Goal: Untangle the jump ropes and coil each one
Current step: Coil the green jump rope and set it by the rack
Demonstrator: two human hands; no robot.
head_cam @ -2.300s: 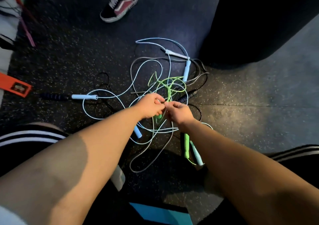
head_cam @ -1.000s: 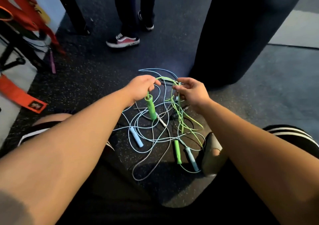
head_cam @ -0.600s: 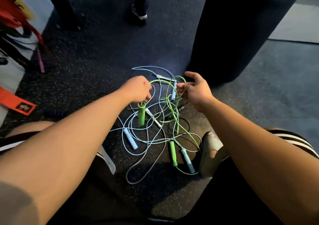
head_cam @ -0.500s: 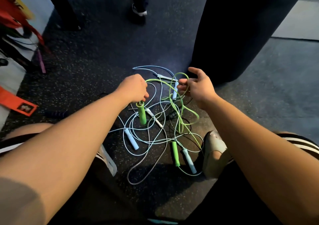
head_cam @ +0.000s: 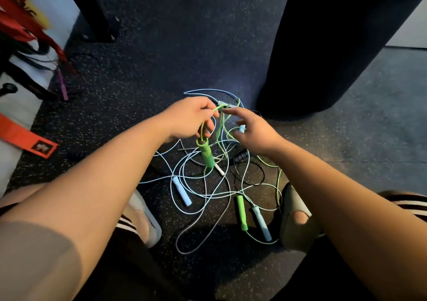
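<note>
The green rope [head_cam: 201, 130] is only partly free: my left hand [head_cam: 191, 118] grasps its cord with curled fingers just above one handle [head_cam: 206, 154], which hangs clear of the floor [head_cam: 138, 81], while its loops run down to the near right into the heap and its other handle [head_cam: 241, 211] lies there beside a blue handle [head_cam: 261, 222]. The blue ropes [head_cam: 184, 169] and the black rope [head_cam: 250, 173] are spread crossed over each other on the floor between my knees, so I judge that nothing is untangled fully and nothing is coiled yet; almost all the work remains. My right hand [head_cam: 251, 129] is released, the fingers spread and blurred, just beside the green loops but holding none of them as far as I can see. Half a second ago this hand pinched a green loop and stood apart from the left one; now it has let go and the two hands are close together. A dark bag [head_cam: 335, 46] stands far right.
</note>
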